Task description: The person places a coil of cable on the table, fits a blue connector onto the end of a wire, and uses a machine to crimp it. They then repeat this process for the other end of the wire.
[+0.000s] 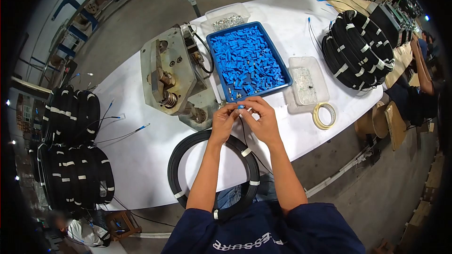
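Just below the front edge of a blue tray (288, 79) full of small blue connector pieces (249, 59), my left hand (225, 121) and my right hand (260, 118) meet at their fingertips. Between them they pinch a small blue connector (241, 107). A thin black cable runs down from it to the right. Under my forearms lies a coil of black cable (175, 164) bound with white ties, partly over the table's front edge. My fingers partly hide the connector.
A metal press (176, 75) stands left of the tray. Clear bins (308, 84) sit right of and behind it. Tape (324, 115) lies at right. Stacked cable coils (77, 174) flank the left; more coils (358, 49) stand at right. Other people are at both sides.
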Demonstrator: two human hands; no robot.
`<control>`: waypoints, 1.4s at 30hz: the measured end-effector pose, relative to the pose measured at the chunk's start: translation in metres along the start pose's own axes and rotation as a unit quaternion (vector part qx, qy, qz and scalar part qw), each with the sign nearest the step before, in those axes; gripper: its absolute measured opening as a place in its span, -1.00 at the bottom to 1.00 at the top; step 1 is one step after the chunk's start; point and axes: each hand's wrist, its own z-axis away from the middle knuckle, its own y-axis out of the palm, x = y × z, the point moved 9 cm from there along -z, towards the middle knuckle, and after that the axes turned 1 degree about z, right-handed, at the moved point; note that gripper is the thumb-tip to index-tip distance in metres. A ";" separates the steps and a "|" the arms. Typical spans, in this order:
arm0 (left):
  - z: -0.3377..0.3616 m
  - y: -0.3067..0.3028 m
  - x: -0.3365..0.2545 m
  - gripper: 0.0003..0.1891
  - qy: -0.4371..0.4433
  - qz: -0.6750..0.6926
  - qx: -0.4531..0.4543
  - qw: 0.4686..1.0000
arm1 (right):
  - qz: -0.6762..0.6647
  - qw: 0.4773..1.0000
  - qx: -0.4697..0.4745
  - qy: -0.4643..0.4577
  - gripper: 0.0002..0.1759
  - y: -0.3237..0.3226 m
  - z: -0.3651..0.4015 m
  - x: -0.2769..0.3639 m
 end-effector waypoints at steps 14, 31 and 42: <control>0.002 0.001 -0.012 -0.93 0.060 -0.042 0.002 0.997 | 0.002 0.996 -0.084 -0.006 -0.84 0.002 0.009 -0.009; 0.000 -0.007 -0.005 -0.93 0.035 0.029 -0.030 0.999 | 0.010 0.990 -0.142 0.024 -0.87 0.019 0.008 -0.013; 0.001 -0.009 -0.005 -0.95 0.025 0.030 -0.039 0.998 | 0.048 0.990 -0.134 -0.006 -0.86 0.021 0.006 -0.008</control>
